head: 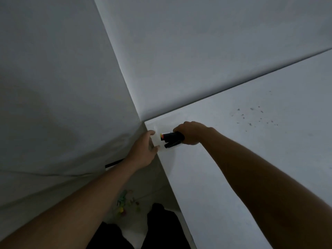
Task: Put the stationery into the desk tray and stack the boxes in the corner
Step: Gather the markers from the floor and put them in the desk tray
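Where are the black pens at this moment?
In the head view, the black pens are gripped by the right hand at the far left corner of the desk, just right of the left hand.

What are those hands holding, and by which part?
The right hand grips dark markers by one end; the left hand touches a pale tray.

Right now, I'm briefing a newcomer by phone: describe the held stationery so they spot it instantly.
Follow the white desk to its corner against the walls. There the right hand grips a bundle of black pens, dark against everything pale around them, with one red-and-yellow end.
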Tool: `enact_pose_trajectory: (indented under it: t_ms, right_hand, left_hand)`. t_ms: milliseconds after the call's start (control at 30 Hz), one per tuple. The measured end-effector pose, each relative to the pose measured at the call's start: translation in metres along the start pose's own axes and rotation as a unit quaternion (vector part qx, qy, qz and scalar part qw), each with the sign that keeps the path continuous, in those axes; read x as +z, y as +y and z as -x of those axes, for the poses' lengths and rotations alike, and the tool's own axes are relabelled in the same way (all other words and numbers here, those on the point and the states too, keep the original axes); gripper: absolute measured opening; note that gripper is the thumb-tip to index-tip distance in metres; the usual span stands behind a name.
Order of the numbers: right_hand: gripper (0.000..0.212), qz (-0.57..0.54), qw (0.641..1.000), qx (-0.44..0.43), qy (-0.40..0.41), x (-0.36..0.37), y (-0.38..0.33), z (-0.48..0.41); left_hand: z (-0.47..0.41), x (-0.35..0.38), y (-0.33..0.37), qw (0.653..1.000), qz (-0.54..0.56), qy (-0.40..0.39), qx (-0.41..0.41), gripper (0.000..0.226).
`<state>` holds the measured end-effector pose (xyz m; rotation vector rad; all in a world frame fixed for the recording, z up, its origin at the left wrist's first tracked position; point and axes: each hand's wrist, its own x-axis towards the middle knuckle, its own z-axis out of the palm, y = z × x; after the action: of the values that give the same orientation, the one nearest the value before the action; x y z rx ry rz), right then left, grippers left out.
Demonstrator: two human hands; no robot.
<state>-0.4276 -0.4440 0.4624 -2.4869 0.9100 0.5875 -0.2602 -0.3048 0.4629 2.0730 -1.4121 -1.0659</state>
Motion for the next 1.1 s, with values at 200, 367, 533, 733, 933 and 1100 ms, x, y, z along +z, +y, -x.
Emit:
enact_pose_trajectory:
  t_ms: [200,367,533,733,933,1100]
  right_hand:
    - [0.021,-0.045,0.999,0.011,-0.005,0.006,0.001,-0.002]
    - [0.02,-0.054,0.998,0.01,-0.011,0.005,0.002,-0.011]
    - [0.033,-0.028,0.999,0.019,-0.031,-0.004,0.003,-0.016]
    - [0.028,-0.006,1.0,0.031,0.003,0.005,0.007,-0.018]
    - [0.013,-0.005,0.999,0.007,-0.031,-0.003,0.011,-0.02]
    - [0.005,-0.004,0.999,-0.009,-0.051,-0.006,0.011,-0.022]
  left_hand:
    - [0.006,0.008,0.001,0.998,-0.014,-0.054,0.007,0.057]
    - [0.003,0.014,-0.003,0.994,-0.046,-0.1,-0.005,0.059]
    - [0.0,0.015,-0.007,0.989,-0.073,-0.125,0.031,0.062]
    - [-0.008,0.018,-0.02,0.975,-0.155,-0.149,0.052,0.064]
    - [-0.007,0.018,-0.021,0.965,-0.188,-0.176,0.043,0.068]
    - [-0.007,0.015,-0.019,0.968,-0.169,-0.181,0.036,0.067]
